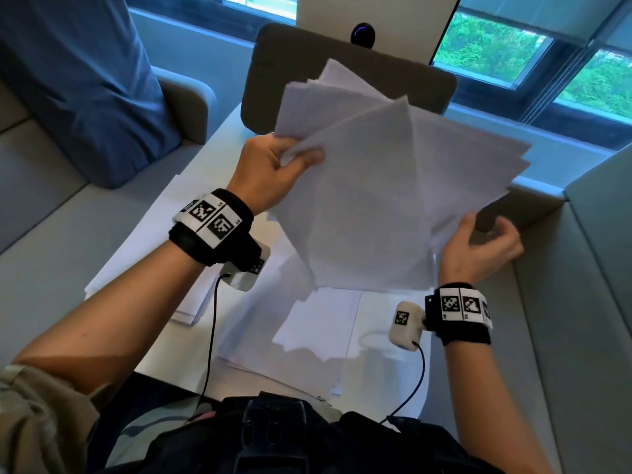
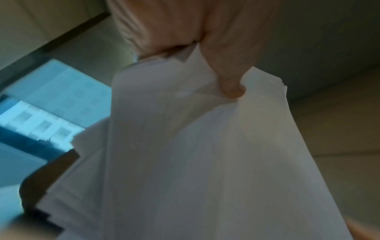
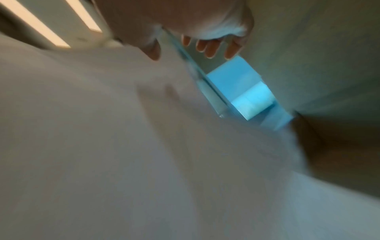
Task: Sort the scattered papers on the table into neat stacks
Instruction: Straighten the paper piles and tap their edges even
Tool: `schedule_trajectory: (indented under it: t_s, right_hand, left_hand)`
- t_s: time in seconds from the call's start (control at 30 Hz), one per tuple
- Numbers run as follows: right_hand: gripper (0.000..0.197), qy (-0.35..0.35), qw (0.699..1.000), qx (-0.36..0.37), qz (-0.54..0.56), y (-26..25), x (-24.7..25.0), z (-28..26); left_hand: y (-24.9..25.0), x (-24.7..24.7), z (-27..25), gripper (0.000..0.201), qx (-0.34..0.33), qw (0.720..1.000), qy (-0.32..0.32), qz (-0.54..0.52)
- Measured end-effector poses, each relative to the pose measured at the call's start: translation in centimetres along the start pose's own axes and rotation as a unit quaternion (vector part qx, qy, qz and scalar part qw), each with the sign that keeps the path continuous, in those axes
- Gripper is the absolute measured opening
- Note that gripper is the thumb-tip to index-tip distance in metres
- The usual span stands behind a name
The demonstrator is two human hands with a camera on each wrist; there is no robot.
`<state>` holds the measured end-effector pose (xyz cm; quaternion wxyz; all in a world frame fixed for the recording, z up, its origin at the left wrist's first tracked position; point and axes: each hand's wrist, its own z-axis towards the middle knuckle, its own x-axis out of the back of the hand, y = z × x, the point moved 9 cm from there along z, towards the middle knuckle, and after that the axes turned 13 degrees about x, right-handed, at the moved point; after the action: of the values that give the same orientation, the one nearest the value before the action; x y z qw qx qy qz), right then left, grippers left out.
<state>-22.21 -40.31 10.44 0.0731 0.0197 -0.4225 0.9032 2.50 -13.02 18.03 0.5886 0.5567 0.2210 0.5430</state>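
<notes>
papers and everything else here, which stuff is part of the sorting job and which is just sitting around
Part of the job:
- fanned bundle of sheets, pinched by the left hand at one corner, right hand at its lower edge
- loose sheets on the table
- side stack at the table's left

Lying about:
- brown chair back
- blue cushion
- black round device

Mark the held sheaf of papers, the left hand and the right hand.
sheaf of papers [image 1: 369,200], head view, middle of front sheet.
left hand [image 1: 270,172], head view, back of hand.
right hand [image 1: 478,248], head view, back of hand.
</notes>
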Motion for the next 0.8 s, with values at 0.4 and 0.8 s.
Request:
schedule_trajectory:
  t_s: [0.4,0.8]
  right_hand:
    - [0.060,-0.357,0.828,-0.405,0.151,11.5,-3.4,-12.1]
    - [0.035,-0.405,0.838,-0.361,-0.056,15.2,-3.7,-10.9]
  left_hand:
    - [-15.4,-3.2,-2.5,0.020,0.306,0.950,-0.022,-0.065]
    - [-26.6,-3.9,-7.1,0.012,0.436,0.885,-0.159,0.021]
